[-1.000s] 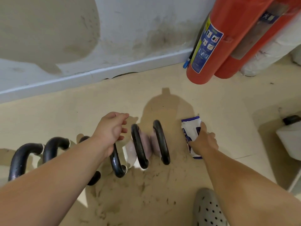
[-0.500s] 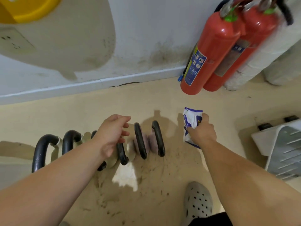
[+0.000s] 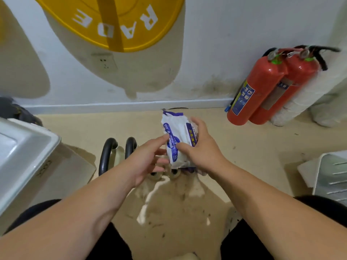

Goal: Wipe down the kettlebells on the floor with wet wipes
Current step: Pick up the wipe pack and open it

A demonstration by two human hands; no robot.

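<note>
Down on the tan floor [image 3: 253, 166], the kettlebells [image 3: 108, 156] stand in a row with no wipe on them yet. Two black handles show plainly, and the rest of the row is hidden beneath the forearms and hands. Two red fire extinguishers [image 3: 262, 91] lean on the wall well to the right of that row, and a white bin [image 3: 24, 147] sits close on its left. Above the row's right end, lifted off the floor, is the pack of wet wipes [image 3: 175, 136], white with purple print. The right hand [image 3: 202, 151] is clamped on it, thumb across the front and fingers wrapped behind. The left hand [image 3: 146, 160] is spread and holds nothing, its index fingertip [image 3: 165, 136] touching the pack's front face.

The step in hand looks to be getting a wipe out. To do it well, steady the pack in the right hand and find the opening's edge with the left fingertip. Peel it only partway, then pinch one sheet and draw it out slowly so no others follow.
</note>
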